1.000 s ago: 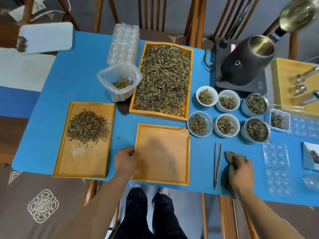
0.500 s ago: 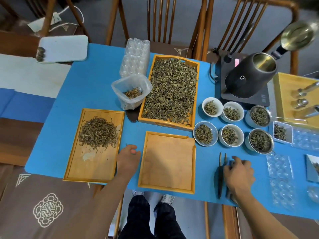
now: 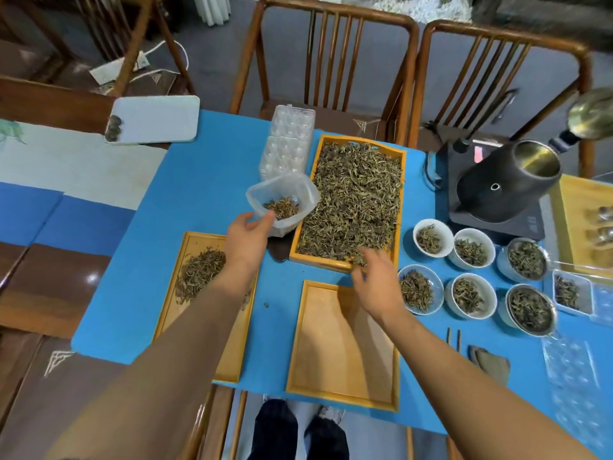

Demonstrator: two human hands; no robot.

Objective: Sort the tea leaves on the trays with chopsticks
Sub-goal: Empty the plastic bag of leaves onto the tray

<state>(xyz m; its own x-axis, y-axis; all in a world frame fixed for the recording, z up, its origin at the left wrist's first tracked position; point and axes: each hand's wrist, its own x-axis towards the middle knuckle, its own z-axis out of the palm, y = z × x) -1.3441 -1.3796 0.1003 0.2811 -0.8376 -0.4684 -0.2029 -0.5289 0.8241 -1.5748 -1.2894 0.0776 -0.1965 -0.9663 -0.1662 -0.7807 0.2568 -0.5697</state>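
A large wooden tray (image 3: pixel 402 180) full of tea leaves sits at the middle back of the blue mat. My right hand (image 3: pixel 376 282) reaches to its near edge, fingers apart over the leaves and rim. A clear plastic tub (image 3: pixel 282 194) with a few leaves stands left of that tray; my left hand (image 3: pixel 247 239) touches its near rim, thumb and fingers spread. An empty wooden tray (image 3: pixel 345 356) lies in front of me. A left tray (image 3: pixel 195 240) holds a small leaf pile, partly hidden by my forearm. The chopsticks (image 3: pixel 453 338) lie untouched on the mat at right.
Several white bowls (image 3: pixel 433 238) and metal strainers (image 3: pixel 530 308) of leaves stand at right, a black kettle (image 3: pixel 504 184) on its base behind them. Clear plastic blister trays (image 3: pixel 288 141) sit at back, a grey cloth (image 3: pixel 489 361) by the chopsticks. Two wooden chairs stand beyond the table.
Both hands moved forward: the left from beside the empty tray up to the plastic tub, the right from the chopsticks and cloth to the full tray's near edge. The camera tilted up.
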